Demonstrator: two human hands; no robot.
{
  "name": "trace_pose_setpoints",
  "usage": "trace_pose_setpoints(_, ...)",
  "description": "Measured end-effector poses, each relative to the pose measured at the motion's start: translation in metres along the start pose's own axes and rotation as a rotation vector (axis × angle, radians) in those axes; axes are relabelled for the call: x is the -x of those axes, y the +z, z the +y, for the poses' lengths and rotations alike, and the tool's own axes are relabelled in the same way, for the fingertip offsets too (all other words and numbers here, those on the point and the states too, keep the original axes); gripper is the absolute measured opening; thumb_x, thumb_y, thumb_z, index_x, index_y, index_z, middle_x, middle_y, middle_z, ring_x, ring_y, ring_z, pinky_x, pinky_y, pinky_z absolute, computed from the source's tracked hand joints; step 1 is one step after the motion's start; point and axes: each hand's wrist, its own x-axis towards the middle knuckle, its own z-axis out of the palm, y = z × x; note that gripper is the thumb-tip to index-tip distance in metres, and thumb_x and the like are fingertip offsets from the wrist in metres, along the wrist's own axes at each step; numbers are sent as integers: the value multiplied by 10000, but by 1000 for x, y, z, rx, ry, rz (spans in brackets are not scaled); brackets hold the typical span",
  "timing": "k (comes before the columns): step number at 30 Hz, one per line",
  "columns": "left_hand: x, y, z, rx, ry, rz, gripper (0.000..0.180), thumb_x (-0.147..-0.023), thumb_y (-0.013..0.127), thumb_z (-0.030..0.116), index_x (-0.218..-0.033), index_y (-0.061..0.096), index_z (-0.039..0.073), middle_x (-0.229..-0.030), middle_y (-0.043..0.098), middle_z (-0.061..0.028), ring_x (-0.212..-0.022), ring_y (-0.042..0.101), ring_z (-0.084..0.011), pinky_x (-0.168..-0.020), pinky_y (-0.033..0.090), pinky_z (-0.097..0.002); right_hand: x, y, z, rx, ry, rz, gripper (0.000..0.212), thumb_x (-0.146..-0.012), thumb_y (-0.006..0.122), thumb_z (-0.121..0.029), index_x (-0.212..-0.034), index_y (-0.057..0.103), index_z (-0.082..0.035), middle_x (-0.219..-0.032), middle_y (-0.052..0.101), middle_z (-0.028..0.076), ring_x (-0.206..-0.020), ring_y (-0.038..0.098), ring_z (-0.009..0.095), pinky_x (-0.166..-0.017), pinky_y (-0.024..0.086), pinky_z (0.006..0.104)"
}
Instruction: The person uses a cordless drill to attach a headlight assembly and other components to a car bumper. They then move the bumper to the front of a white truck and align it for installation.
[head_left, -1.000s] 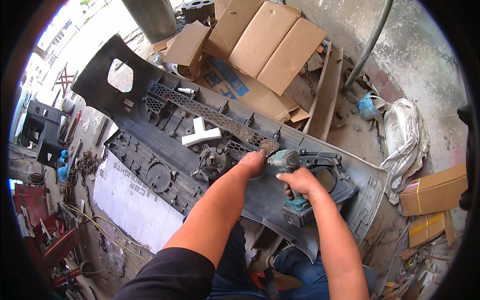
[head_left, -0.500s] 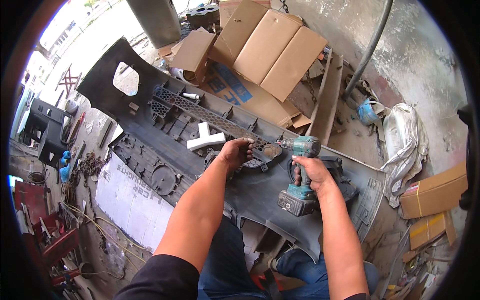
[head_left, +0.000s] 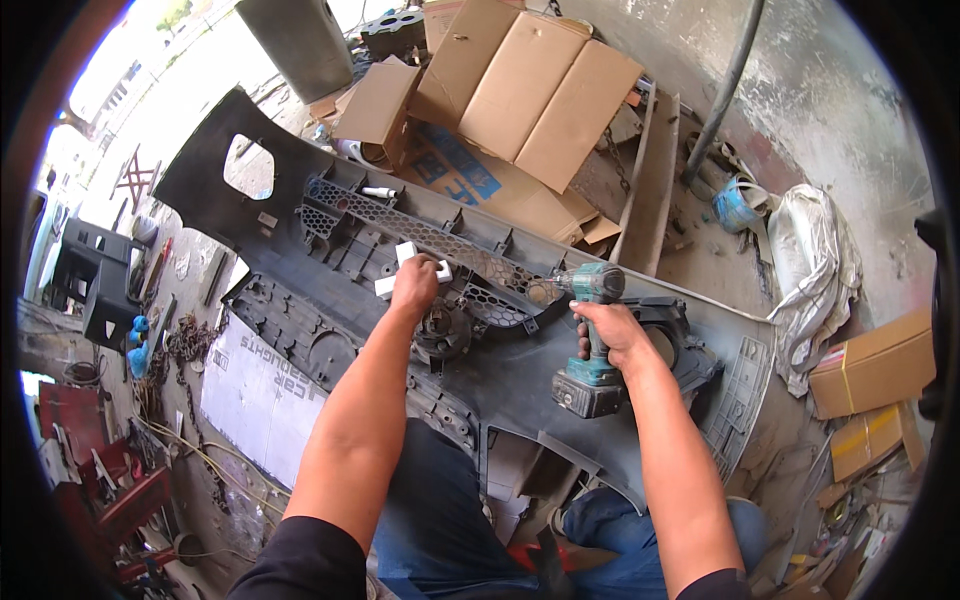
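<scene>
A large black vehicle bumper (head_left: 540, 385) lies across the middle in front of me, its ribbed inner side and honeycomb grille (head_left: 440, 245) showing. My left hand (head_left: 415, 283) is over a white T-shaped piece (head_left: 405, 252) resting on the bumper. Its fingers are curled and closed at that piece; what they hold, if anything, is hidden. In my right hand (head_left: 612, 332) is a teal and black cordless drill (head_left: 598, 284), gripped by the handle above the bumper, its front end turned left toward the end of the grille. A round black part (head_left: 442, 332) sits near my left wrist.
Opened cardboard boxes (head_left: 530, 90) lie beyond the bumper. At the right are a blue bucket (head_left: 738, 205), a white sack (head_left: 805, 270) and another carton (head_left: 870, 365). Flattened printed card (head_left: 262, 400) pokes out at the left, near chains (head_left: 190, 345) and a red metal frame (head_left: 130, 510).
My left hand has moved left, from near the drill's tip to the white T-shaped piece. The drill stays in my right hand, nearly in place. The view has shifted slightly.
</scene>
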Motion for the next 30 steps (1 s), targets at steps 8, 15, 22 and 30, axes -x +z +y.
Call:
trace_pose_setpoints(8, -8, 16, 34, -733, 89, -292, 334, -861, 735, 264, -1098, 836, 51, -1138, 800, -234, -1141, 756, -410, -992, 602, -486, -4, 17, 15, 8, 39, -93, 254, -968, 806, -272, -920, 652, -75, -758, 605, 41, -584, 611, 185, -516, 555, 376)
trace_pose_setpoints(15, -10, 55, 37, -993, 35, -460, 367, -832, 806, 258, -1145, 827, 68, -1255, 792, -192, -1215, 750, -350, -1041, 597, -459, 0, -4, 29, 34, 59, -52, 255, -969, 794, -243, -1015, 634, -50, -755, 609, 64, -565, 620, 208, -526, 564, 405)
trace_pose_setpoints(22, -29, 59, 19, -935, -57, -507, 412, -830, 808, 270, -1166, 821, 31, -1293, 773, -223, -1222, 746, -368, -1046, 593, -463, -5, -13, 36, 7, 69, -73, 257, -973, 791, -254, -961, 649, -40, -741, 609, 74, -574, 624, 209, -526, 550, 396)
trace_pose_setpoints(30, -39, 51, 11, -869, -18, -536, 491, -792, 829, 298, -1142, 780, -44, -1209, 773, -282, -1139, 759, -413, -987, 599, -481, -8, -13, 37, 66, 35, -91, 269, -977, 795, -266, -951, 658, -35, -743, 609, 76, -594, 634, 209, -512, 541, 396)
